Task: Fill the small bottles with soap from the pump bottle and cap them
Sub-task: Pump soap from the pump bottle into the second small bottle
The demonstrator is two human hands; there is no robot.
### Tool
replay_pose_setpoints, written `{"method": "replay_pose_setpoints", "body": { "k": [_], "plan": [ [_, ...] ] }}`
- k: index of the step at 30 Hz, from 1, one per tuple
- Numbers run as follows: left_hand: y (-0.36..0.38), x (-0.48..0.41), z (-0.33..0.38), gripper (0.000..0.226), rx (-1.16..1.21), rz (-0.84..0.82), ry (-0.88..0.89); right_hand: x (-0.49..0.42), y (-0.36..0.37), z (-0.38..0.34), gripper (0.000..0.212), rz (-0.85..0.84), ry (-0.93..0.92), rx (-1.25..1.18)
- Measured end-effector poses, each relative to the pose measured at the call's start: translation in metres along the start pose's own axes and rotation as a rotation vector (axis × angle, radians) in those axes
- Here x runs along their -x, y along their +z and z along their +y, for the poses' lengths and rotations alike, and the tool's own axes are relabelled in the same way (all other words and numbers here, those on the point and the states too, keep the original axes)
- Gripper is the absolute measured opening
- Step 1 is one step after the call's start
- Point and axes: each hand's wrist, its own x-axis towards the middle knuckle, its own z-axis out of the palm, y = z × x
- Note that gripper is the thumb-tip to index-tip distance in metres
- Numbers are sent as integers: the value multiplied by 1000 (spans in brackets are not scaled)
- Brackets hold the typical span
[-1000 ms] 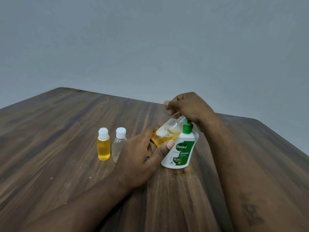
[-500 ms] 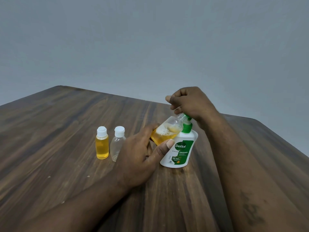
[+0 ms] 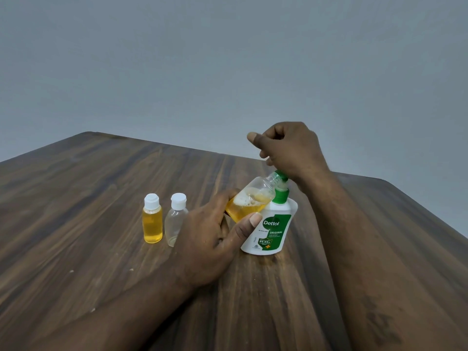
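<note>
Left hand (image 3: 212, 231) holds small bottle (image 3: 249, 201), neck up-right at pump (image 3: 281, 177).

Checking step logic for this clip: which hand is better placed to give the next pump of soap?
Right. The right hand is directly over the green pump head of the pump bottle, while the left hand grips the tilted small bottle at the nozzle.

Two capped bottles (image 3: 153, 221) stand left of the pump bottle (image 3: 274, 230).
</note>
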Motion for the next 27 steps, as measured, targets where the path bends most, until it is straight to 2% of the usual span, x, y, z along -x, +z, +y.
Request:
{"method": "replay_pose_setpoints", "body": {
  "k": [3, 5, 10, 15, 21, 27],
  "plan": [
    [0, 0, -1, 64, -13, 0, -2, -1, 2, -3, 37, 60, -7, -73],
    [-1, 0, -2, 61, -2, 3, -9, 0, 6, 0, 34, 38, 9, -57],
    [-2, 0, 0, 55, -4, -3, -11, 0, 8, 8, 26, -275, 141, -40],
    [-2, 2, 0, 48, 0, -27, 8, 3, 9, 9, 25, -408, 191, -73],
    [-1, 0, -1, 54, -33, -19, 8, 1, 8, 8, 26, -356, 158, -91],
    [0, 1, -2, 61, -9, -54, -66, 5, 3, -1, 42, -144, 82, -137]
  ]
}}
